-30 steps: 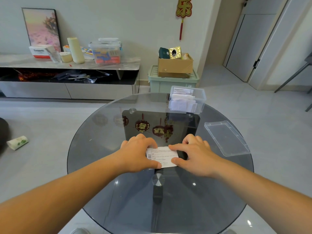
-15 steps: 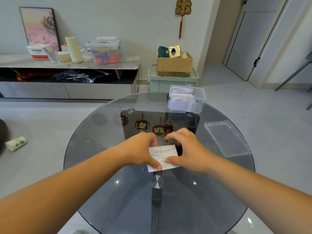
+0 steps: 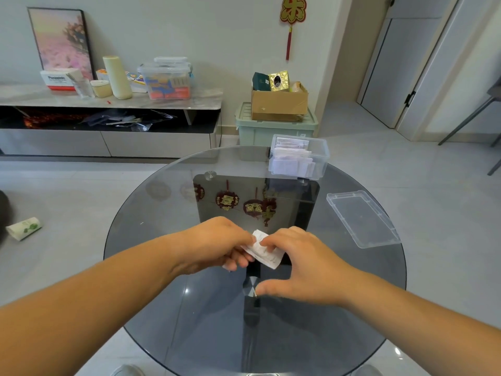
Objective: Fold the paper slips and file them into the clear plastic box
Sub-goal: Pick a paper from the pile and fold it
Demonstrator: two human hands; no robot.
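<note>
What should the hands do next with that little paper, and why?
Probably lift the paper slip to the clear plastic box and slide it in. The left hand grips it off the table, already folded small, the right hand touching it; the box stands open, its lid lying aside.

- Over the middle of the round glass table: a paper slip, held between left hand and right hand.
- At the table's far edge: the clear plastic box, folded slips in it.
- On its right edge: the lid.
- Behind the table: a cardboard box on a storage bin.
</note>
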